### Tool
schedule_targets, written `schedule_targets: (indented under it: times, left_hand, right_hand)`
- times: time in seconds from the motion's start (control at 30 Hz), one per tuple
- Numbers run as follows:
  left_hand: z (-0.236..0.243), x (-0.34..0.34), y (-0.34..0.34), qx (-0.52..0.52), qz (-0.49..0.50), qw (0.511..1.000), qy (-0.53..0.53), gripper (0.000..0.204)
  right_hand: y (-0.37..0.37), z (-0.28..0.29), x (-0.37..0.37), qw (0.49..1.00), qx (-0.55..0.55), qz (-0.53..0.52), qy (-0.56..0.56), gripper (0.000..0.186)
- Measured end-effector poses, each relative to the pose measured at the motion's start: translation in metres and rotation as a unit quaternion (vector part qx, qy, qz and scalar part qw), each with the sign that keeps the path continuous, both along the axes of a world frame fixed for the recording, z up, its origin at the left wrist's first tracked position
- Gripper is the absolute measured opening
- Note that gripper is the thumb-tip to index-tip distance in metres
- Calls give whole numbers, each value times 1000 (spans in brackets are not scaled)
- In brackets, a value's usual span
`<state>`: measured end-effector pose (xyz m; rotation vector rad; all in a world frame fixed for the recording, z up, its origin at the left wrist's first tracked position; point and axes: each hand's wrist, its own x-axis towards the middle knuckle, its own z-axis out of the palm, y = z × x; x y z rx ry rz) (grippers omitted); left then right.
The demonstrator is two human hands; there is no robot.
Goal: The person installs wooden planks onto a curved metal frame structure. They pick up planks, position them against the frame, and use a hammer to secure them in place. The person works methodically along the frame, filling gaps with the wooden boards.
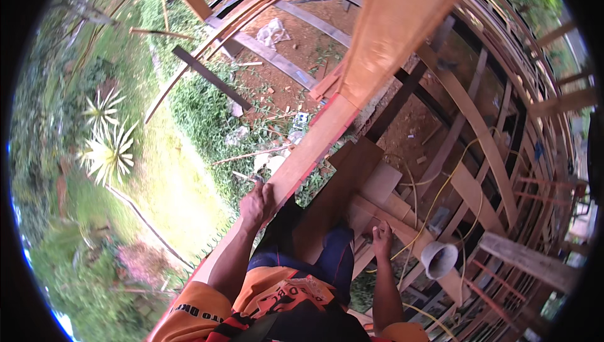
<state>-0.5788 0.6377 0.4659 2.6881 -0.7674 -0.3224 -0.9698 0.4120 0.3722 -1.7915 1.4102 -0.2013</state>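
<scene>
A long reddish-brown wooden beam (306, 159) runs from below my left arm up to a wide upright wooden post (390, 34). My left hand (257, 205) is closed over the beam's left edge, and a small dark bit shows by its fingertips, too small to name. To the right of my legs, my right hand (382, 240) is curled into a fist, held apart from the beam. Whatever it may hold is hidden by the fingers. Dark and brown boards (343, 185) lie between the beam and my right hand.
A whitish bucket (438, 260) stands right of my right hand, with a yellow cord (434, 207) looping nearby. Crossing timbers (469, 109) form an open frame over reddish soil far below. Grass and spiky plants (108, 153) lie at left. A weathered plank (525, 260) juts in at right.
</scene>
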Motion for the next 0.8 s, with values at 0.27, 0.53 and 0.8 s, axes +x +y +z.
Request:
schedule_targets:
  times: [0.27,0.53,0.8]
  left_hand:
    - [36,14,15,-110,61,978,169,42]
    - [31,-2,151,-33,191,977,94,55]
    - [26,11,180,1,301,909,289,68]
  right_hand:
    - [-2,195,297,894,-223,375,-98,39]
    - [53,106,433,743,-292,591,120,44]
    - [67,111,443,746,-299,574,155,38]
